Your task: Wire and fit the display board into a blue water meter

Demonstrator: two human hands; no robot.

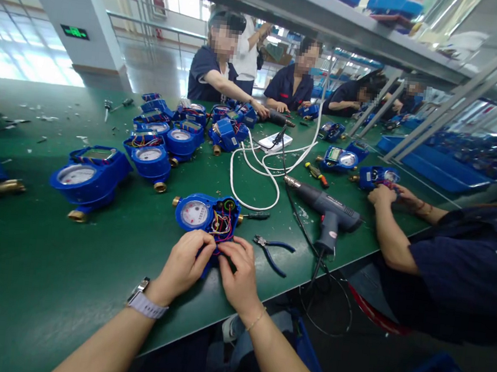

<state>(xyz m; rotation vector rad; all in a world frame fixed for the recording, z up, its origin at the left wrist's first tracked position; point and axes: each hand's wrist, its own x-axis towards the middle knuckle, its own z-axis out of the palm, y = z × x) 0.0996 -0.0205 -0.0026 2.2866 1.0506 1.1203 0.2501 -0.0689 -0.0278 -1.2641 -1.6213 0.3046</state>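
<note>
A blue water meter (194,214) with a round white dial and brass ends lies in front of me. Its side compartment is uncovered and shows red, white and dark wires (223,223). My left hand (187,259) is closed in a pinch at the compartment's near edge, with wires at its fingertips. Opposite it, my right hand (239,271) also pinches wires, its fingers curled close to the left ones. The exact strands between the fingertips are too small to tell. Right of the meter lie cutting pliers (273,252) with spread handles and a dark-handled screwdriver (256,216).
A heat gun (326,209) lies to the right, its cord hanging over the table edge. A white power strip (275,141) and looping cable sit beyond. Several blue meters (149,158) stand at the left. A co-worker's hands (385,195) handle another meter at the right.
</note>
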